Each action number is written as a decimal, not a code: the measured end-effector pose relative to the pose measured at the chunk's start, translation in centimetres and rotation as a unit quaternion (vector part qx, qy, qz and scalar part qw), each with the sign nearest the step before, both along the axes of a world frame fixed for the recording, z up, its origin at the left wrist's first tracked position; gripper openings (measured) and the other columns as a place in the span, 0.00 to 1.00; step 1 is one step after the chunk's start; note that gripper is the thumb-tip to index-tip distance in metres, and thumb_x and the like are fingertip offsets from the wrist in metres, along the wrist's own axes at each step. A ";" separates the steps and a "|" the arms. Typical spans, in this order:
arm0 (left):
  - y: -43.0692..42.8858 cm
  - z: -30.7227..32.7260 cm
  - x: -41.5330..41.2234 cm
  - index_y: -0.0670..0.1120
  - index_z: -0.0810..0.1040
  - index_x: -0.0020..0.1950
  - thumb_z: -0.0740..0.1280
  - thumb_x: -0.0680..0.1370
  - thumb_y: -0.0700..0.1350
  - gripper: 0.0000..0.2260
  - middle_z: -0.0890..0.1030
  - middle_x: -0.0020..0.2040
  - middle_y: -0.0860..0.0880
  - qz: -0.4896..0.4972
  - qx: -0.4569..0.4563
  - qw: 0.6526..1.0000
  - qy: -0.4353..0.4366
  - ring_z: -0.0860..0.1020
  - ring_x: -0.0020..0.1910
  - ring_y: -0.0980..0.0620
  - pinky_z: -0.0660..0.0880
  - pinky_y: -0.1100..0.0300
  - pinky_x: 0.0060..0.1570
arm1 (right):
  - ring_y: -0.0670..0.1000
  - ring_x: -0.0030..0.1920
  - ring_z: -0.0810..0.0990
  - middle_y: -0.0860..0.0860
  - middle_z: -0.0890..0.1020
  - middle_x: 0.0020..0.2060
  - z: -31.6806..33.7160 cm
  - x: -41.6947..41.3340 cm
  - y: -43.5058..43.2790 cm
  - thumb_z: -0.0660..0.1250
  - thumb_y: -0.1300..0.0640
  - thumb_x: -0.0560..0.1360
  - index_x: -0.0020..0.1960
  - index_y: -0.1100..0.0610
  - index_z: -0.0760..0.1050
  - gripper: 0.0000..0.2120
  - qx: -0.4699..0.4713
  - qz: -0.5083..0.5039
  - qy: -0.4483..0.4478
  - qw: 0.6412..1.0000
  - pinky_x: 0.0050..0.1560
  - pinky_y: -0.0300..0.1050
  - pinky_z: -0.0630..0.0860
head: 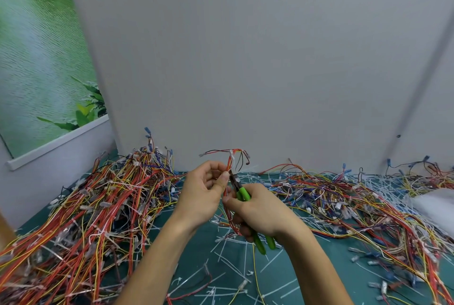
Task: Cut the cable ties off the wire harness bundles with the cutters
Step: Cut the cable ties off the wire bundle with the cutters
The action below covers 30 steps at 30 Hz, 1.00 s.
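Left hand [204, 190] pinches the wire bundle [228, 166] upright — right hand [260, 213] grips the cutters [243, 193], nose at it below the white tie [231, 157].

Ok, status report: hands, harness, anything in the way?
Left hand pinches the wire harness upright. Right hand grips the green cutters, tips close to its white cable tie. Nothing blocking; wire piles lie either side.
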<state>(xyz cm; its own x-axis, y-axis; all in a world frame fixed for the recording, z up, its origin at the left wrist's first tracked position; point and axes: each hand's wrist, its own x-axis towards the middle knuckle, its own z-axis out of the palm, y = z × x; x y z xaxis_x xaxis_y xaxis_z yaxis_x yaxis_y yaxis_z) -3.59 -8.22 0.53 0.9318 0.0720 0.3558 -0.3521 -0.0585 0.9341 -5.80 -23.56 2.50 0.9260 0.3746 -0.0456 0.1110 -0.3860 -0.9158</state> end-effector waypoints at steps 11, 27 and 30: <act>-0.1 -0.3 0.1 0.52 0.78 0.50 0.68 0.81 0.39 0.08 0.82 0.43 0.58 0.024 0.048 0.998 -0.033 0.81 0.43 0.59 0.78 0.68 0.39 | 0.55 0.30 0.76 0.53 0.75 0.29 0.0 0.2 0.1 0.64 0.54 0.80 0.42 0.58 0.72 0.10 0.012 0.012 0.011 1.000 0.33 0.51 0.79; -0.1 0.1 0.1 0.53 0.81 0.47 0.71 0.79 0.40 0.08 0.85 0.41 0.58 0.059 0.014 0.998 -0.034 0.82 0.42 0.60 0.78 0.67 0.42 | 0.53 0.26 0.76 0.50 0.75 0.27 -0.7 0.5 0.7 0.66 0.50 0.80 0.40 0.56 0.72 0.13 0.068 -0.018 -0.002 0.998 0.31 0.49 0.76; -0.1 0.1 0.1 0.53 0.81 0.47 0.72 0.79 0.40 0.07 0.85 0.41 0.58 0.062 0.019 0.997 -0.035 0.83 0.41 0.59 0.79 0.66 0.43 | 0.53 0.27 0.77 0.50 0.75 0.27 -0.8 0.6 0.5 0.66 0.50 0.81 0.40 0.55 0.72 0.14 0.054 -0.019 -0.012 0.998 0.30 0.48 0.77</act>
